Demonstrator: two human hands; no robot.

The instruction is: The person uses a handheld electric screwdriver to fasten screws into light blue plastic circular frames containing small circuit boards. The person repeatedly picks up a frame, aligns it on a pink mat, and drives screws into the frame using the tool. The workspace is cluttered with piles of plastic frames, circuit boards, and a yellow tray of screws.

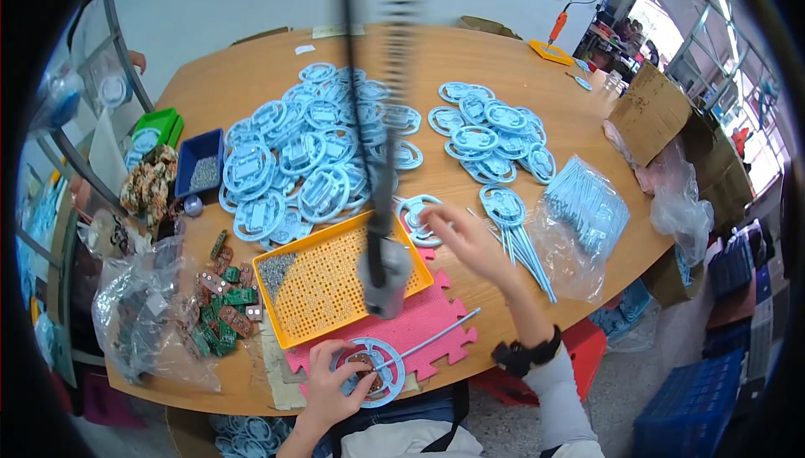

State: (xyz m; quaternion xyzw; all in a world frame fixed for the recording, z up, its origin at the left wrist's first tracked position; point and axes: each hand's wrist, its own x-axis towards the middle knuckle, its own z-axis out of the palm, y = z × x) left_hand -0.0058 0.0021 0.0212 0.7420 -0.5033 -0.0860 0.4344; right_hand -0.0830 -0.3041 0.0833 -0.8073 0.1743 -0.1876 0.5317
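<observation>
My left hand (333, 384) grips a light-blue round plastic frame (392, 385) near the table's front edge, thumb and fingers pinching around its middle. A small brown circuit board (360, 366) shows inside the frame. From the frame a thin blue stick (436, 332) runs out to the upper right. My right hand (466, 242) is open, fingers stretched out beside another blue round piece (413, 221) behind the pink foam mat (432, 324); whether they touch it I cannot tell. A grey hanging tool (386, 278), blurred, hangs over the yellow tray (310, 324).
Piles of blue round pieces (323, 152) (495, 135) cover the table's back. Screws fill the tray's left corner and a dark blue bin (199, 164). Green and brown circuit boards (226, 307) lie left. Bagged blue sticks (587, 210) and loose sticks (528, 261) lie right.
</observation>
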